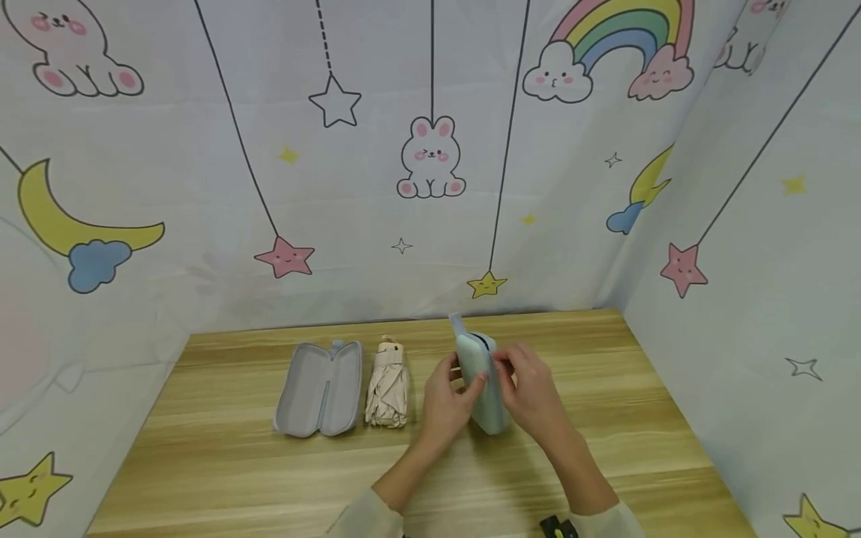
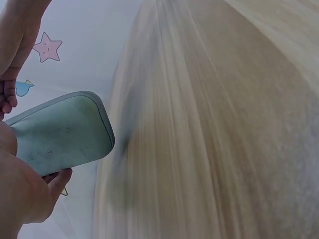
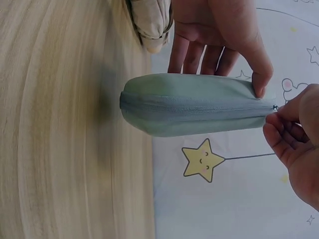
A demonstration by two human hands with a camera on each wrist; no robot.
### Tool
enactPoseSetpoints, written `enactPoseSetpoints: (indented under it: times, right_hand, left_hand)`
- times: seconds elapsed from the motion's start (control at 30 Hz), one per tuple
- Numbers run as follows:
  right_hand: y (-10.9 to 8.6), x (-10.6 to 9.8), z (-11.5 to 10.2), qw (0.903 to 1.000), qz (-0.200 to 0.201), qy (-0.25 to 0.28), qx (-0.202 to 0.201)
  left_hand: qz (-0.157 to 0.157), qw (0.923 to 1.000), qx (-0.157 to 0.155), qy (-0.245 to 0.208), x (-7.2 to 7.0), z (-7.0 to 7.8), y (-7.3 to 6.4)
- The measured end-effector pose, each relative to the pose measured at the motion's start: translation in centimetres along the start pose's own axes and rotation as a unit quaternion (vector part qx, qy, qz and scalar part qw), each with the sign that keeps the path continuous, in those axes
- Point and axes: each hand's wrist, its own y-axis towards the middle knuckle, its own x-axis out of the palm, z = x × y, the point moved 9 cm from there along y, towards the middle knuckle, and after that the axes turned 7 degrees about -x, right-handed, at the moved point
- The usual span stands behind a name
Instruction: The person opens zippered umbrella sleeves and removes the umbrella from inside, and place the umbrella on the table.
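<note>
A mint-green zippered case (image 1: 493,411) stands on end, tilted, over the table's right half. My left hand (image 1: 445,402) grips its side, thumb on the near face and fingers behind, as the left wrist view also shows on the case (image 2: 67,134). With thumb and fingertips my right hand (image 1: 534,390) pinches the zipper pull (image 3: 275,107) near the top end. The zipper (image 3: 199,108) runs shut along the narrow side below that pull. A dark gap shows at the top, beside a pale loop strap (image 1: 457,323). The case's inside is hidden.
Left of the hands, a folded beige umbrella (image 1: 388,388) lies on the wooden table (image 1: 222,463). Beside it an open grey hard case (image 1: 304,392) lies with both halves facing up. A white cartoon-print cloth (image 1: 363,202) rises behind the table and along its sides.
</note>
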Motion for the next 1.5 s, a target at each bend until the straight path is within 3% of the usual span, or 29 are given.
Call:
enactPoseSetpoints:
  times: [0.4, 0.77, 1.5]
  right_hand:
    - [-0.2, 0.4, 0.3, 0.9997, -0.018, -0.013, -0.010]
    - [-0.5, 0.8, 0.6, 0.9992, -0.036, -0.015, -0.006]
    - [-1.0, 1.0, 1.1, 0.9990, -0.045, -0.001, 0.005]
  left_hand:
    - [-0.025, 0.9990, 0.005, 0.037, 0.4, -0.1, 0.3]
    - [-0.028, 0.9990, 0.016, 0.031, 0.4, -0.2, 0.6]
    - [-0.031, 0.9986, 0.004, 0.042, 0.6, -0.2, 0.9]
